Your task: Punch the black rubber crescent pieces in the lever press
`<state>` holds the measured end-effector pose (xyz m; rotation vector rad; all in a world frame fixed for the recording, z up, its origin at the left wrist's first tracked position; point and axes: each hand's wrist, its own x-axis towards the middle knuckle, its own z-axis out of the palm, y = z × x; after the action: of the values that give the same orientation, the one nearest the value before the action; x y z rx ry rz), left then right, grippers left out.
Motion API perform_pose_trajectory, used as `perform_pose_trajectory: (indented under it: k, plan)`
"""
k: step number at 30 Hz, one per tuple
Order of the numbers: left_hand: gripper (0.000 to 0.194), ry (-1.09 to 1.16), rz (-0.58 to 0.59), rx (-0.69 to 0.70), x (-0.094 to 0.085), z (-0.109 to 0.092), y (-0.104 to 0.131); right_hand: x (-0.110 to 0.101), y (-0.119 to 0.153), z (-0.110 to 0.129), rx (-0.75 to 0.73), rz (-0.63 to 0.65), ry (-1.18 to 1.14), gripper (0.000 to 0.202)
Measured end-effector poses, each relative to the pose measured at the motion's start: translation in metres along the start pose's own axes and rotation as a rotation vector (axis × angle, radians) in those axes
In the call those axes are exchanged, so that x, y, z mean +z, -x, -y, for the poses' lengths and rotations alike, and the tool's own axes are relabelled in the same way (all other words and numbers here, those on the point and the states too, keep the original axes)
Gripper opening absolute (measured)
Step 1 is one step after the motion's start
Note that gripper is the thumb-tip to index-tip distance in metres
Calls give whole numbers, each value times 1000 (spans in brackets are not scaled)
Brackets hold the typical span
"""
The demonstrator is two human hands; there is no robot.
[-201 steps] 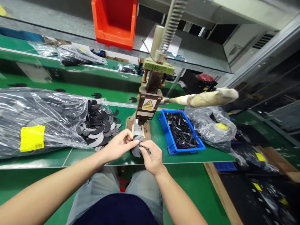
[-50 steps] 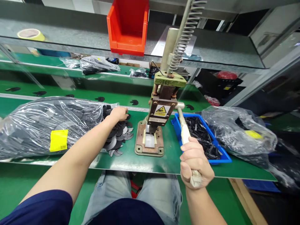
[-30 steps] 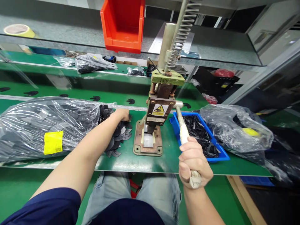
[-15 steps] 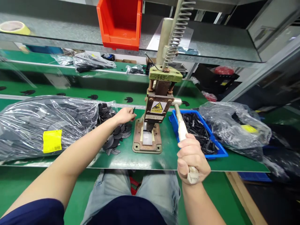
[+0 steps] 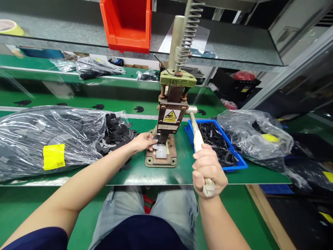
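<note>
A hand press (image 5: 170, 114) with a warning sign and a long spring stands on the green bench. At its base plate (image 5: 161, 161), my left hand (image 5: 145, 141) pinches a dark curved piece (image 5: 155, 137) beside the press head. My right hand (image 5: 208, 170) is wrapped round the white-taped lever (image 5: 197, 137) on the press's right side. Left of the press, more dark curved pieces (image 5: 118, 133) spill from a clear plastic bag (image 5: 75, 121). Black parts (image 5: 214, 139) fill a blue tray (image 5: 241, 162) to the right.
A plastic bag (image 5: 257, 132) lies right of the tray. Overhead, a shelf (image 5: 70, 26) holds an orange bin (image 5: 127, 43) and a yellow tape roll (image 5: 11, 27). Several dark pieces lie spaced along the green strip (image 5: 114, 99) behind the press.
My left hand has moved from the pile's upper edge down to the press base, and the dark piece is now beside the press head. My right hand stays on the lever. The view has shifted slightly.
</note>
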<state>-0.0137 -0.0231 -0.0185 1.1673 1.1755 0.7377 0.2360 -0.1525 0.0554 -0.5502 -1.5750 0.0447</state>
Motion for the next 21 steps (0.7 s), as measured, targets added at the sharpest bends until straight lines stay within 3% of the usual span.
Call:
perform_pose_trajectory:
  k: [7, 16, 18, 21]
  plan:
    - [41, -85, 80, -136, 6, -13, -11, 1, 1, 2, 27, -8, 10, 23]
    - [36, -184, 83, -269, 12, -25, -17, 2, 1, 0, 15, -32, 21, 24]
    - [32, -203, 41, -217, 18, -24, -9, 1, 0, -1, 6, -26, 20, 24]
    - [25, -329, -92, 54, 29, -12, 15, 1, -1, -1, -10, -24, 7, 24]
